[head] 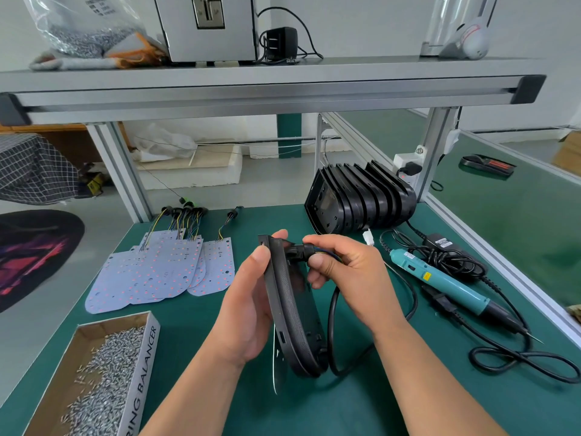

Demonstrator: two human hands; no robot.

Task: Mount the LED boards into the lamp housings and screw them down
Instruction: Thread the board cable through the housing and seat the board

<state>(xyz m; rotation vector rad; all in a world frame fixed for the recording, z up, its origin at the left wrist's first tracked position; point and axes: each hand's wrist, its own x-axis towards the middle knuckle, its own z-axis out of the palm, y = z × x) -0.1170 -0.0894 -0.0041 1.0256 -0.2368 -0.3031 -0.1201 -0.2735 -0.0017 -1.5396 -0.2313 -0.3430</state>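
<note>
My left hand (pixel 248 303) grips a black lamp housing (pixel 292 319) held on edge above the green table, thumb on its top rim. My right hand (pixel 349 269) pinches a black cable connector (pixel 303 250) at the housing's upper edge; coloured wires run from it into my palm. Several white LED boards (pixel 157 272) with wire tails lie fanned out on the table to the left. A stack of black housings (pixel 361 199) stands at the back right. A teal electric screwdriver (pixel 449 284) lies to the right.
An open cardboard box of silver screws (pixel 103 379) sits at the front left. The screwdriver's black cable and power adapter (pixel 446 247) coil on the green table (pixel 195 325) at the right. An aluminium frame post (pixel 434 152) and an overhead shelf (pixel 270 86) border the workspace.
</note>
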